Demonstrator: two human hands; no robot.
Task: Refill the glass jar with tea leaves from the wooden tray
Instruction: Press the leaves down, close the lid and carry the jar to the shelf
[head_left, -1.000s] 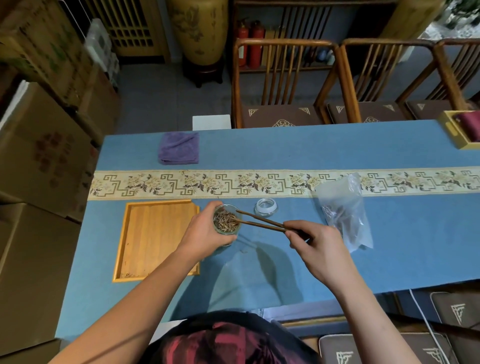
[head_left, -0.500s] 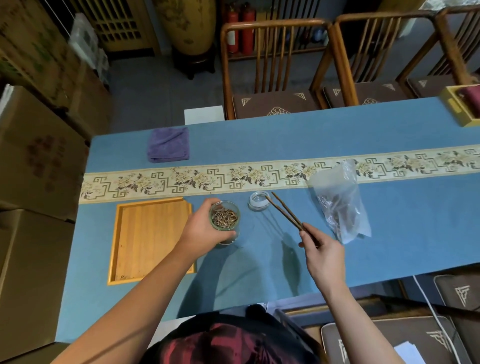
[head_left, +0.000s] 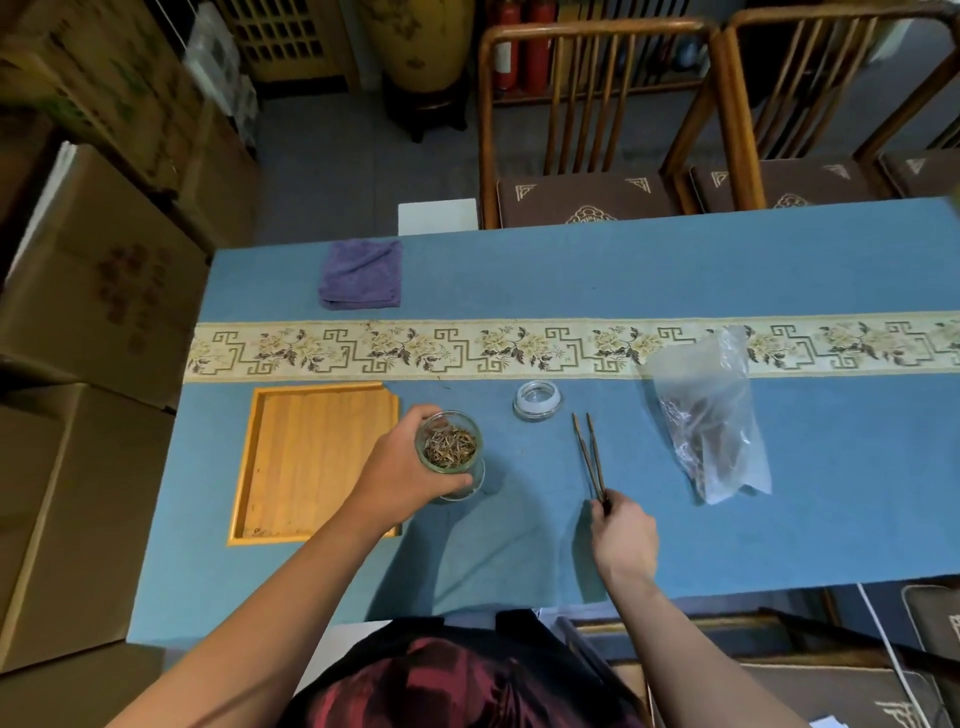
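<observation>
My left hand grips a small glass jar that stands upright on the blue cloth, its mouth open and tea leaves visible inside. Just left of it lies the wooden tray, with only a few crumbs in its near corner. My right hand pinches the near end of dark wooden tongs, which lie low over the cloth and point away from me. The jar's glass lid lies between jar and tongs, a little farther back.
A clear plastic bag with dark leaves lies to the right of the tongs. A folded purple cloth sits at the far left of the table. Wooden chairs stand behind it, cardboard boxes to the left.
My right hand has drawn the tongs out of the jar, swung them to the right and lowered them to the cloth. My left hand has kept its hold on the jar.
</observation>
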